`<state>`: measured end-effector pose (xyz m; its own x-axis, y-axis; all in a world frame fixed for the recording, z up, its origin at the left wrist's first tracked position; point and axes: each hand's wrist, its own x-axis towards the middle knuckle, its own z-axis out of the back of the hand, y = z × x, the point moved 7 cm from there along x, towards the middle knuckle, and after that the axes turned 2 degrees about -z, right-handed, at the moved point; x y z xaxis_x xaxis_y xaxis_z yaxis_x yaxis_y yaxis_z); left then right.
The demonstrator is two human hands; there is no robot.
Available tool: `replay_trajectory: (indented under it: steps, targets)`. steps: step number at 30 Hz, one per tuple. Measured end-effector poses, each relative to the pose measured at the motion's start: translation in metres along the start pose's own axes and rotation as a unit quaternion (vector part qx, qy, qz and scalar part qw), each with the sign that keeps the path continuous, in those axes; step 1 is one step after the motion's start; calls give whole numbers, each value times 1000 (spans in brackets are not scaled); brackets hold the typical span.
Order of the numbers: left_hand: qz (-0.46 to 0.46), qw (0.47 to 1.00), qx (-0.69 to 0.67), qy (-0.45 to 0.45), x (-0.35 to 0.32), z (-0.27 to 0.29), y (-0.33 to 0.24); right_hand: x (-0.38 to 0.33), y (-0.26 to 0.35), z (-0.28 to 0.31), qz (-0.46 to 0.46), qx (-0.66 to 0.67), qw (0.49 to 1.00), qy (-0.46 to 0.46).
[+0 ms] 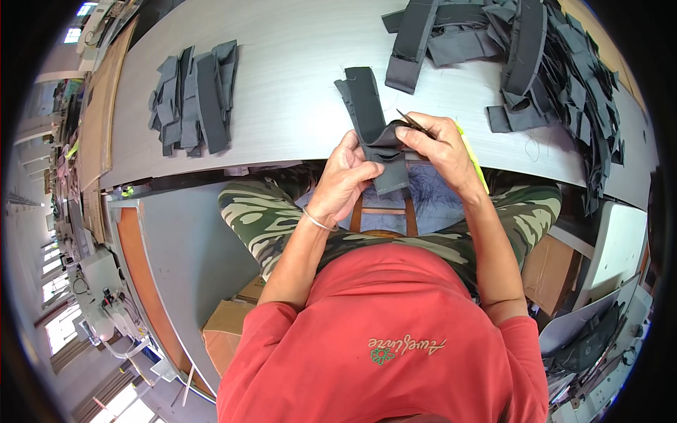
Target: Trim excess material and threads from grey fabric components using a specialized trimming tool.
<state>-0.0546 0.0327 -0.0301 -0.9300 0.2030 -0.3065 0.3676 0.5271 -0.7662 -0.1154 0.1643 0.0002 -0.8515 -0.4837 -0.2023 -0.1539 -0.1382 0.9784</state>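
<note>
A dark grey fabric strip is folded and bunched between my hands at the table's near edge, its far end lying on the tabletop. My left hand pinches the near part of the strip between thumb and fingers. In my right hand is a pair of small dark thread snips, the pointed tip showing past the fingers. The right thumb and fingertips also press on the strip's folded edge. Whether the snips' blades are apart is too small to tell.
On the pale table, a small pile of grey strips lies at the left. A larger heap of strips covers the right side and hangs over the near edge. Something bright yellow shows beside my right wrist. Below left stands a cardboard box.
</note>
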Motion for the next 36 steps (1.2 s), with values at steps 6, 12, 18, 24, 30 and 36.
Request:
replay_trajectory:
  steps: [6, 12, 18, 24, 30, 36]
  targets:
    - [9, 999, 34, -4, 4, -8, 0, 6, 3, -5, 69, -52, 995, -55]
    - [-98, 973, 181, -101, 4, -5, -17, 1, 31, -10, 164, -66, 974, -138]
    - [-103, 980, 169, -33, 7, -5, -25, 3, 31, -5, 126, 6, 986, -113]
    - [-202, 954, 173, -136, 6, 1, -43, -27, 48, 1, 134, -86, 976, -145]
    - [-195, 952, 160, -175, 4, 8, -47, -54, 27, 2, 129, -144, 974, -119]
    - [-195, 951, 147, -191, 8, 10, -45, -61, 26, 5, 153, -115, 971, -146]
